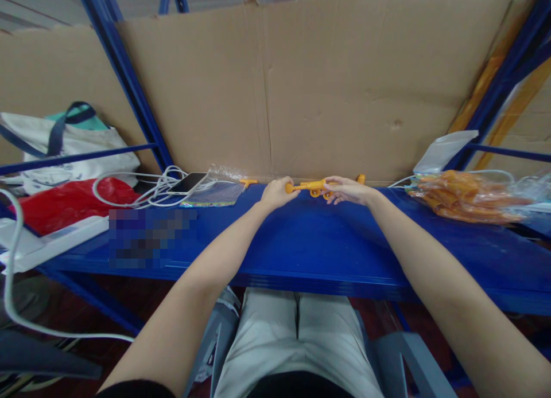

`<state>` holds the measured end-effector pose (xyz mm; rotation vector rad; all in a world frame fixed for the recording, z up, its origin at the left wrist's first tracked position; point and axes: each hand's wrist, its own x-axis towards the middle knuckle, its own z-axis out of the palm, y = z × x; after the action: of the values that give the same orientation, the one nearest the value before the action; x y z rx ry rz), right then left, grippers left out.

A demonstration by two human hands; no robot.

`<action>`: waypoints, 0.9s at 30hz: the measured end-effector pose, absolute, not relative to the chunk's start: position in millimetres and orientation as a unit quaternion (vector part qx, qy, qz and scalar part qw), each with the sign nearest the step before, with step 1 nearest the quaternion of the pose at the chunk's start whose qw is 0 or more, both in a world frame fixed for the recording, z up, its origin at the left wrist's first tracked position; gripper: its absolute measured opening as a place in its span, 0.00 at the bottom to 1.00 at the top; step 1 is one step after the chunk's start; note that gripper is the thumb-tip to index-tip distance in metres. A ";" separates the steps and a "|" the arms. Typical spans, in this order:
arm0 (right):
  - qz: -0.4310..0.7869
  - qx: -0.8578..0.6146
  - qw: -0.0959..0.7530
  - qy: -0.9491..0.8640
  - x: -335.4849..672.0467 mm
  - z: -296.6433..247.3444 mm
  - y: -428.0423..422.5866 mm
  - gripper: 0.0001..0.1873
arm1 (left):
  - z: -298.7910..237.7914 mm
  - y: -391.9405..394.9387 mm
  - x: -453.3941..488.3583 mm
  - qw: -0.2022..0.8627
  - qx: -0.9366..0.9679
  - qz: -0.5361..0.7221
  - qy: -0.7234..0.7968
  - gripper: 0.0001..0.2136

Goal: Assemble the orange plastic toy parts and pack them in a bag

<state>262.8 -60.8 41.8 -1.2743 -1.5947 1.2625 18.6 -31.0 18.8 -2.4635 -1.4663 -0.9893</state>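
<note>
Both my hands meet at the back of the blue shelf [301, 249], close to the cardboard wall. My left hand [276, 192] is closed around one end of a small orange plastic part [310, 187]. My right hand [348, 190] pinches the other end of the same orange part, fingers curled over it. Another orange piece [248, 182] lies on the shelf just left of my left hand, and a further orange bit [360, 179] peeks out behind my right hand.
A clear bag of orange parts [462, 196] lies at the right. A phone [187, 183] with white cables [129, 183] and a small plastic bag [217, 192] sit at the left, beside a red bag [64, 203] and a white tote [64, 145]. Cardboard [301, 88] backs the shelf.
</note>
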 end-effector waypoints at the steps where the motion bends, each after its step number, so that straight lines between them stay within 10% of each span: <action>1: 0.482 -0.489 0.374 -0.623 263.4 42.1 -60.9 0.12 | 18.5 -30.6 18.5 0.055 -0.811 -0.326 -0.483 0.12; 27: 0.398 -0.486 0.375 -0.681 255.9 42.0 -58.7 0.15 | 13.5 -23.7 16.5 0.027 -0.809 -0.365 -0.460 0.14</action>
<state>255.9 -58.7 42.0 -1.2450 -1.7440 1.0174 16.5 -23.7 13.5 -2.4988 -1.4225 -1.1268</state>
